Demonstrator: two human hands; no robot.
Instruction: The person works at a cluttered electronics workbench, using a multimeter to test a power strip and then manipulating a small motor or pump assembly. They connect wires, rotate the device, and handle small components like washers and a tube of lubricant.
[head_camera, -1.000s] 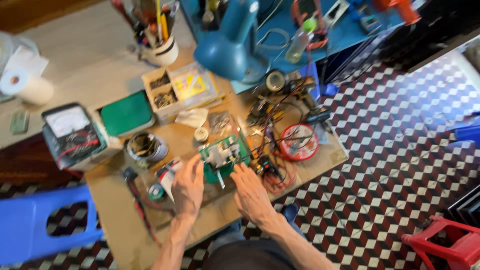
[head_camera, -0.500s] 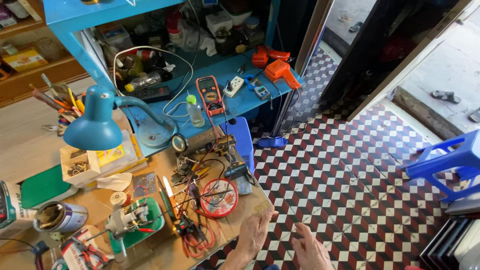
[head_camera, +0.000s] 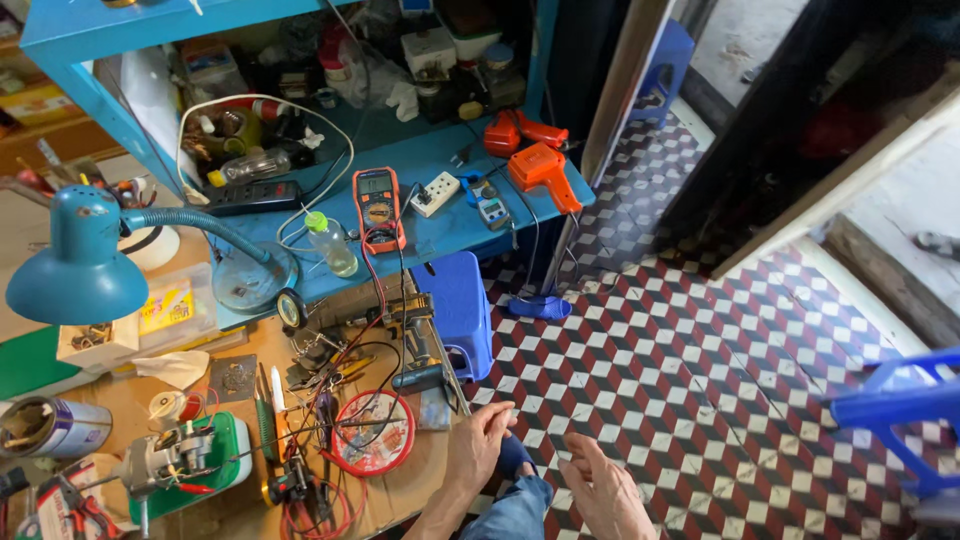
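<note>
Two bare hands hover empty, fingers loose: left hand (head_camera: 482, 440) at the wooden workbench (head_camera: 420, 480) edge, just beside a red round tin (head_camera: 373, 432) holding coiled wire; right hand (head_camera: 605, 490) over checkered floor | one blue stool (head_camera: 457, 310) beyond | orange multimeter (head_camera: 379, 205), two orange tools (head_camera: 530, 150) on blue table (head_camera: 440, 225)

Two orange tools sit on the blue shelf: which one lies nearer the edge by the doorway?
The gun-shaped orange tool, whose handle points toward the shelf's front corner. The other orange tool lies farther back, deeper on the blue shelf.
</note>
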